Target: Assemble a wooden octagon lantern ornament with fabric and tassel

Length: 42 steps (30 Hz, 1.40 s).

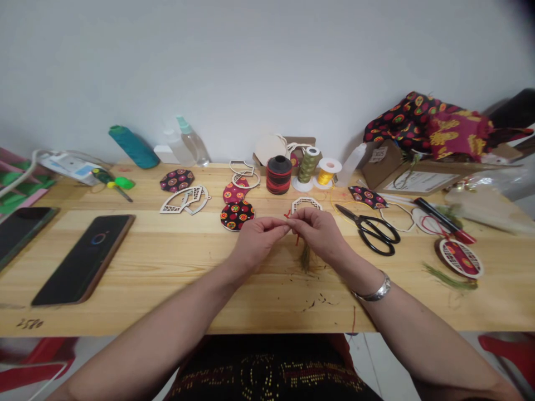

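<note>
My left hand (259,236) and my right hand (318,233) meet above the middle of the wooden table (167,267), fingertips pinched together. Between them runs a thin red cord (297,239), and an olive-green tassel (305,257) hangs below my right hand. A silver bangle (373,291) sits on my right wrist. Just behind my hands lies a white cut-out wooden frame (306,203). Black scissors (371,229) lie to the right of my right hand.
Spools of thread (279,174) stand at the back centre. Patterned fabric discs (237,215) and a fan-shaped wooden cut-out (185,200) lie left of centre. Two phones (86,257) rest at the left. A box with patterned cloth (426,125) stands back right.
</note>
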### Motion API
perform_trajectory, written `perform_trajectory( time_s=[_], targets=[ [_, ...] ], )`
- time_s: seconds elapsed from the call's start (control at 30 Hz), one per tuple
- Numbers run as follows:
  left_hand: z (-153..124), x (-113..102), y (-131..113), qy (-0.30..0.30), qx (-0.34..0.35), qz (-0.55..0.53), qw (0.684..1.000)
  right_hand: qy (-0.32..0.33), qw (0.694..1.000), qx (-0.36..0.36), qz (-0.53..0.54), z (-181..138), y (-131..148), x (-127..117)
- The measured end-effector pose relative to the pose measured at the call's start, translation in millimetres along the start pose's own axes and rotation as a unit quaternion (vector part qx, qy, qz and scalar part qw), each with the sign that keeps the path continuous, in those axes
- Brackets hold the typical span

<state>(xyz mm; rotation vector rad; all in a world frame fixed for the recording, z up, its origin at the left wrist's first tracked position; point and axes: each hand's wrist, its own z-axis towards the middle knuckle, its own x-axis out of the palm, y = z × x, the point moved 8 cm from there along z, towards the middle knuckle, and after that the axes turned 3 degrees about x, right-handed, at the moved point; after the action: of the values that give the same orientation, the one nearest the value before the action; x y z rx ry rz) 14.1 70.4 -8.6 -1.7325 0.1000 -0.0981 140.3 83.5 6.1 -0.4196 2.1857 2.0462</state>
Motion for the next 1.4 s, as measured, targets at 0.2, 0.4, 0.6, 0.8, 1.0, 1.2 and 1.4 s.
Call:
perform_trajectory(
  time_s=[0.2,0.4,0.6,0.8,1.0,1.2,1.4],
  targets=[
    [1,1,3,0.001,-0.019,-0.046,0.999,0.007,1.000,-0.002,0.010,-1,1,2],
    [1,0,4,-0.014,-0.031,-0.081,0.996,0.039,0.998,-0.027,-0.029,-1,3,2],
    [2,-6,5,-0.044,-0.040,-0.086,0.995,0.070,0.980,-0.063,-0.176,-2,14,-4],
    [2,-8,3,-0.055,-0.023,-0.055,0.997,0.036,0.985,-0.048,-0.164,0,13,-13],
    [2,-6,0,-0.027,0.008,-0.029,0.999,0.096,0.995,0.012,-0.032,1,0,3],
    [1,-8,-1,-0.043,0.008,-0.028,0.999,0.121,0.991,0.057,0.030,-2,-8,11],
    [3,-3,11,-0.030,-0.053,-0.118,0.991,0.115,0.988,0.075,0.076,-2,-7,8]
  ],
)
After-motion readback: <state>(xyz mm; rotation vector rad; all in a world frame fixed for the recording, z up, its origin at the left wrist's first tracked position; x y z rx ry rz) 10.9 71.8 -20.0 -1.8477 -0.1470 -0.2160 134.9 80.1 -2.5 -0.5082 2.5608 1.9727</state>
